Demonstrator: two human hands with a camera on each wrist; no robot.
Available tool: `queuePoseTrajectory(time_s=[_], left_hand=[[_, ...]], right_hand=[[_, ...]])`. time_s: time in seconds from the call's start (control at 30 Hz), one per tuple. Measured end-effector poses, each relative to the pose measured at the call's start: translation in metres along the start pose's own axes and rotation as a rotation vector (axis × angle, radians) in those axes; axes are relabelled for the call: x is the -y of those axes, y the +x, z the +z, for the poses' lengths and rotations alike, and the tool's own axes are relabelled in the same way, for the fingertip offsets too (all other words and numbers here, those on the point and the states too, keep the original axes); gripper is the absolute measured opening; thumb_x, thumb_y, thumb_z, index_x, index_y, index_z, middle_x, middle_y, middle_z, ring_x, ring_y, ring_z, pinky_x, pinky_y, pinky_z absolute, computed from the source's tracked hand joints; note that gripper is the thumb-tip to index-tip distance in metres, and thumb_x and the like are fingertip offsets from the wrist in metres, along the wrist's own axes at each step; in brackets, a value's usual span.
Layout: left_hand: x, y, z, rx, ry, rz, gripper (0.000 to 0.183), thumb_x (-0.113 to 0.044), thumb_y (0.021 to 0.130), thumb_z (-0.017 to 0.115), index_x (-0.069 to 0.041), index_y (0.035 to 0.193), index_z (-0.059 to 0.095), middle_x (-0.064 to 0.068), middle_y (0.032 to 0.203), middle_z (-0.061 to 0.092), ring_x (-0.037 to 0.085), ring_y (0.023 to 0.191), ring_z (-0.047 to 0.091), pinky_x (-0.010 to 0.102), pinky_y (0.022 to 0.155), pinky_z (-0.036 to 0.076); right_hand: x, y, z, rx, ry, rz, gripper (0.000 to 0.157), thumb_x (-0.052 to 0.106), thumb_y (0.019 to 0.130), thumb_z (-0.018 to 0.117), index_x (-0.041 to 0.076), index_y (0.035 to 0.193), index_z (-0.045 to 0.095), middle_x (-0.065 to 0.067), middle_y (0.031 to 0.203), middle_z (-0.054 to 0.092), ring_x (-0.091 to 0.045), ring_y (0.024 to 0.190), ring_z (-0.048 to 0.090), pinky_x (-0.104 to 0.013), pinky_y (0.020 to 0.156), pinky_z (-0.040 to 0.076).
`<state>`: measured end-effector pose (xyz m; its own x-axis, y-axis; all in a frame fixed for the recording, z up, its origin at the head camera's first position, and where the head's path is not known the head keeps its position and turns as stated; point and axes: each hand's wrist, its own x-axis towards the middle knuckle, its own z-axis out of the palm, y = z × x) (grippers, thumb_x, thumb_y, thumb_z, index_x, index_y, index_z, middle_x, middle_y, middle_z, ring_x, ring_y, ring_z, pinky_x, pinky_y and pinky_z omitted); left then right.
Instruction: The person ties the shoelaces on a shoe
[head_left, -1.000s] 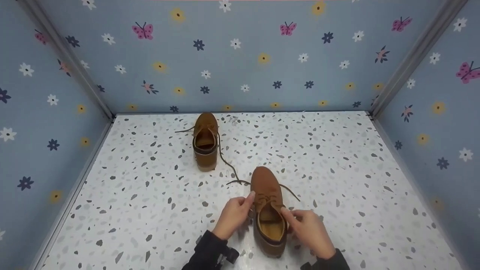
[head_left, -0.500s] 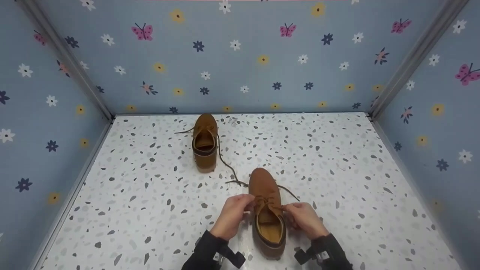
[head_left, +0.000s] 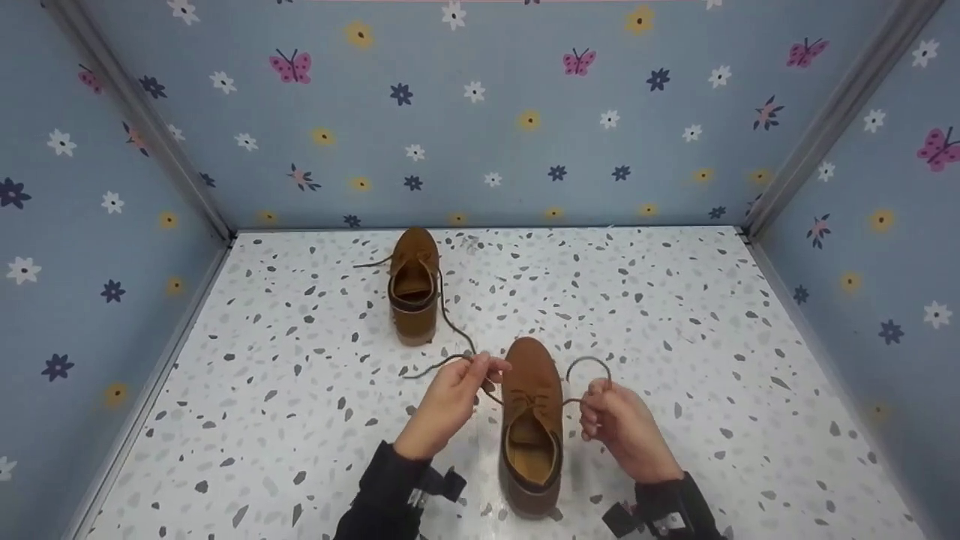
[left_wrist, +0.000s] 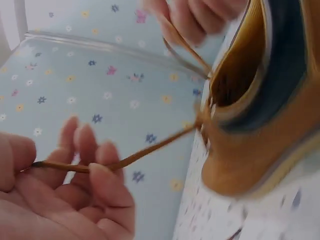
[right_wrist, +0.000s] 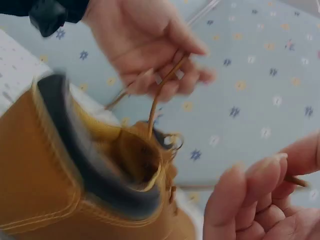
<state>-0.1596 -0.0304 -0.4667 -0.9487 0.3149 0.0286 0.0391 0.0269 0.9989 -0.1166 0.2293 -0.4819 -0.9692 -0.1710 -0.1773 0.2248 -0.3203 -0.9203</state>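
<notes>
A brown lace-up shoe with a dark collar stands on the floor, toe pointing away. On its left, my left hand holds one end of its shoelace; in the left wrist view the lace runs across the curled fingers to the thumb. On the other side, my right hand pinches the opposite lace end, which loops up above the fingers. Both laces come out near the eyelets, and the shoe's opening shows in the right wrist view. Neither hand visibly grips the shoe body.
A matching brown shoe stands farther back on the left, its laces untied. One of its laces trails toward my left hand. Blue flowered panels enclose the speckled white floor at the back and both sides.
Both hands have moved outward from the shoe's sides, drawing the two lace ends away from it. My left hand has moved left and forward, my right hand to the right. Both shoes stay put.
</notes>
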Motion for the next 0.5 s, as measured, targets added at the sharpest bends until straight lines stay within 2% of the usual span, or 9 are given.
queuePoseTrajectory(time_s=[0.1,0.2,0.33,0.5], left_hand=[[-0.002,0.004,-0.012,-0.006,0.089,-0.009,0.031,-0.023,0.105,0.05,0.001,0.109,0.07,0.01,0.091,0.066,0.027,0.085,0.063,0.028,0.069,0.048],[-0.004,0.007,-0.023,-0.029,0.086,-0.04,0.023,-0.017,0.102,0.057,0.001,0.103,0.071,0.011,0.087,0.069,0.026,0.077,0.066,0.028,0.065,0.052],[-0.01,0.011,-0.034,-0.064,0.068,-0.042,0.018,-0.012,0.099,0.061,0.002,0.096,0.073,0.011,0.084,0.071,0.024,0.073,0.068,0.027,0.063,0.055],[-0.016,0.01,-0.037,-0.065,0.095,-0.028,0.019,-0.011,0.099,0.062,0.0,0.092,0.075,0.01,0.077,0.071,0.018,0.066,0.065,0.025,0.06,0.053]], right_hand=[[0.013,-0.003,-0.001,-0.062,-0.082,-0.122,0.012,0.006,0.098,0.056,0.005,0.091,0.047,-0.008,0.075,0.053,-0.019,0.067,0.057,-0.034,0.067,0.055],[0.02,-0.006,-0.006,-0.177,-0.207,-0.178,0.02,0.012,0.097,0.064,-0.002,0.103,0.051,-0.016,0.087,0.064,-0.027,0.078,0.068,-0.04,0.076,0.058],[0.019,-0.011,-0.019,-0.283,-0.331,-0.204,0.03,0.018,0.099,0.062,-0.008,0.113,0.058,-0.022,0.099,0.07,-0.034,0.092,0.07,-0.04,0.084,0.056],[0.018,-0.016,-0.035,-0.41,-0.377,-0.289,0.031,0.016,0.102,0.057,-0.013,0.111,0.061,-0.024,0.097,0.071,-0.03,0.091,0.071,-0.037,0.083,0.056]])
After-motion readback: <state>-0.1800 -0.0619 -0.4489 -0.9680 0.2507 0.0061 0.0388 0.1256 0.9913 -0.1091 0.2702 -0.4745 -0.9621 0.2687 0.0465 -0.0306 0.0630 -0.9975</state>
